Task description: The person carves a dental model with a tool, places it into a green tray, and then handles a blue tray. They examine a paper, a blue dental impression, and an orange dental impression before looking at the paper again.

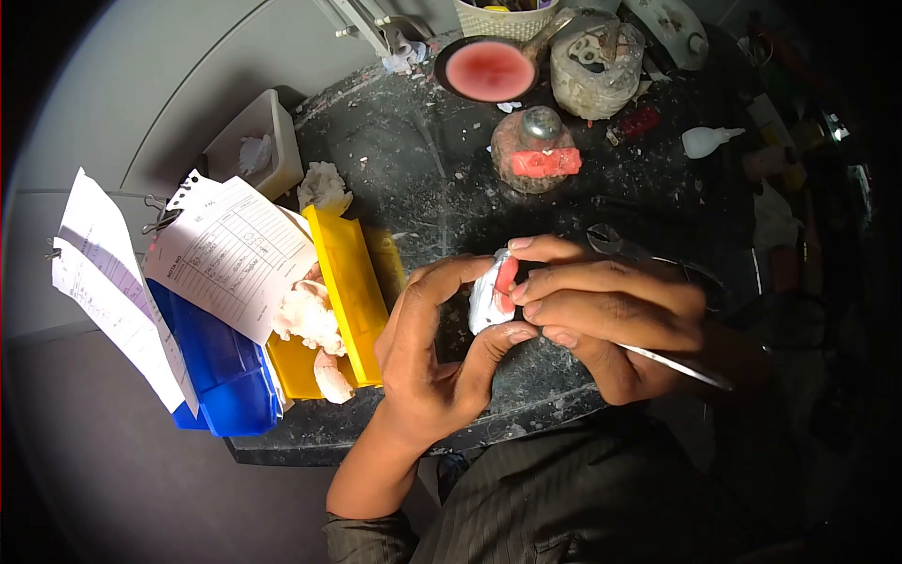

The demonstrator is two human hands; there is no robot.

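My left hand [432,348] grips a white plaster dental cast [484,303] between thumb and index finger, over the front of the bench. A pink wax strip [505,280] lies along the cast's right side. In my right hand [611,310] is a slim metal hand tool [676,368], its shaft pointing out to the lower right. The right fingertips are close against the wax. The tool's working tip is mostly hidden by the fingers, so its exact kind cannot be told.
Behind my hands stands a round burner-like pot [512,155] with a metal cap and a pink wax block [547,163]. Farther back are a pan of red wax [489,71] and a crusted jar [598,80]. Yellow [348,291] and blue trays [230,385] with papers [235,249] and casts [308,315] sit left.
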